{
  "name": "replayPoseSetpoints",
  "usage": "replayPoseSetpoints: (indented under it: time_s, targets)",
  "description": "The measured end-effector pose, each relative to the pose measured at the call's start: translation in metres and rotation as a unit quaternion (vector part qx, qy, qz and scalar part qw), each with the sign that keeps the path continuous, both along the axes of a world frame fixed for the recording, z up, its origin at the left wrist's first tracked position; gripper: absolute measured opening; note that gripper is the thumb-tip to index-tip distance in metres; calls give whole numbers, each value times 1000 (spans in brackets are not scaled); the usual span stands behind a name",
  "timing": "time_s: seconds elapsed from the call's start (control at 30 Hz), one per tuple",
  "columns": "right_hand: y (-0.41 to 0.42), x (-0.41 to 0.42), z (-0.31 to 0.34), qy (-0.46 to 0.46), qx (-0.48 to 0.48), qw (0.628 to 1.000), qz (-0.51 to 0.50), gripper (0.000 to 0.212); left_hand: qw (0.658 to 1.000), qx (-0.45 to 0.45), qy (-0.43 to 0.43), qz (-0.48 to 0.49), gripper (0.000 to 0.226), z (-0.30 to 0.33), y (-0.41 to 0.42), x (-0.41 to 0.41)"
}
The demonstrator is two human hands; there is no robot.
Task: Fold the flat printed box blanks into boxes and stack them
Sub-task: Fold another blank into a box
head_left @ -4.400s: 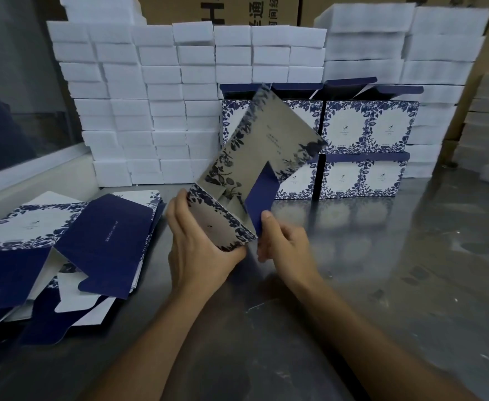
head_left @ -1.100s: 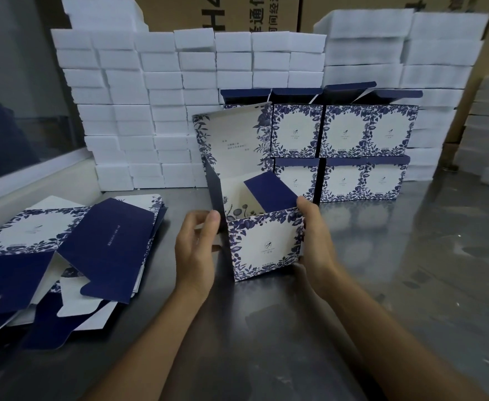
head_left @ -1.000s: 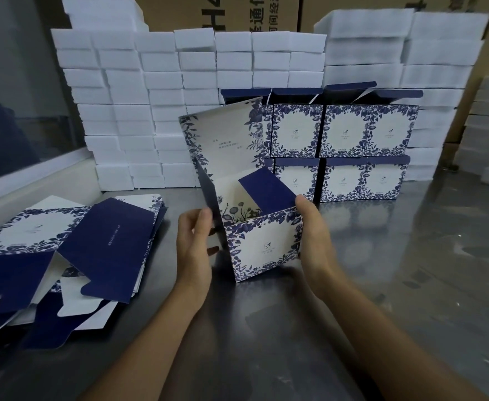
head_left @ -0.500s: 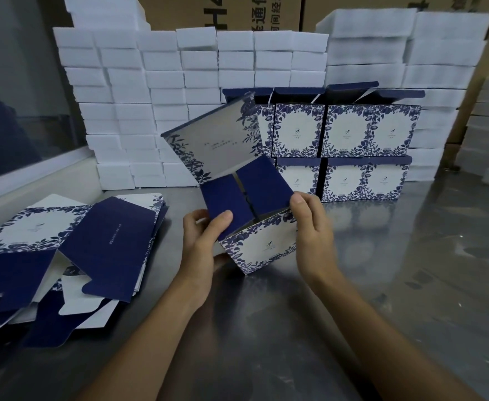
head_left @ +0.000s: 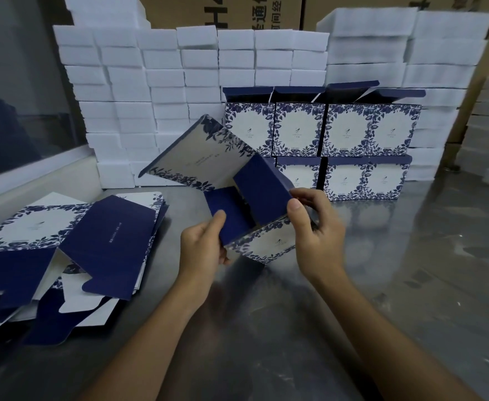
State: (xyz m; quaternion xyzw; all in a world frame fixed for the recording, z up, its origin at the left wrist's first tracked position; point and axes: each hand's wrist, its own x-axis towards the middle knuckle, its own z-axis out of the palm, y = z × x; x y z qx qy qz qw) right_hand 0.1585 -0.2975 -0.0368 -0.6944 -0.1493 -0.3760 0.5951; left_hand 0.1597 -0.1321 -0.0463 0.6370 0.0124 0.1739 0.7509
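Two bare hands are holding a half-folded printed box over a steel table.

The blue floral box (head_left: 262, 241) is tilting at the centre of the view, its long lid panel (head_left: 201, 156) leaning toward 10 o'clock. The left hand (head_left: 201, 250) is gripping the box's left side, thumb lying on a navy inner flap (head_left: 227, 211); its fingers are hiding behind the card. The right hand (head_left: 314, 230) is pinching the edge of the second navy flap (head_left: 262, 189) between thumb and curled fingers. The box's underside is out of sight. At 9 o'clock, flat box blanks (head_left: 64, 244) are lying in a loose pile, cut off by the left edge. At 1 o'clock, finished boxes (head_left: 347, 131) are standing stacked in two rows, the lower left one partly hidden. White foam blocks (head_left: 162, 79) are walling the back; their printed text is unreadable.
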Motion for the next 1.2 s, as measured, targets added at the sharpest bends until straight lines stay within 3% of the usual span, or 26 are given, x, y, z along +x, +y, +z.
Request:
replayPoseSetpoints:
  time_s: [0.33,0.57,0.73,0.8,0.87,0.93,1.03,1.07,1.13,1.2]
  targets:
    - [-2,-2,3,-29,-25,999,-13,45,999,8,9,30,35,-7,5,7]
    - [-4,2,4,-36,-8,999,-9,46,997,-47,30,44,18,-6,14,10]
    - [-5,3,3,-43,-9,999,-9,34,998,-48,18,36,42,-5,13,8]
    - [-5,4,4,-42,-7,999,-1,25,998,-55,2,28,44,-6,13,5]
    - [-4,5,5,-37,5,999,-5,32,997,-68,-17,20,35,-7,15,3]
    - [-6,7,4,-4,52,999,-7,45,995,-85,-22,49,29,-7,16,5]
    - [-8,11,4,113,109,987,25,85,991,-81,-19,101,27,-6,18,9]
    - [-9,13,3,154,127,979,44,88,993,-68,-14,93,26,-6,17,10]
    - [-10,15,-1,201,143,966,73,67,998,-56,6,33,26,-8,15,10]
    - [-7,16,-3,233,109,965,51,58,997,-62,26,-29,31,-10,12,9]
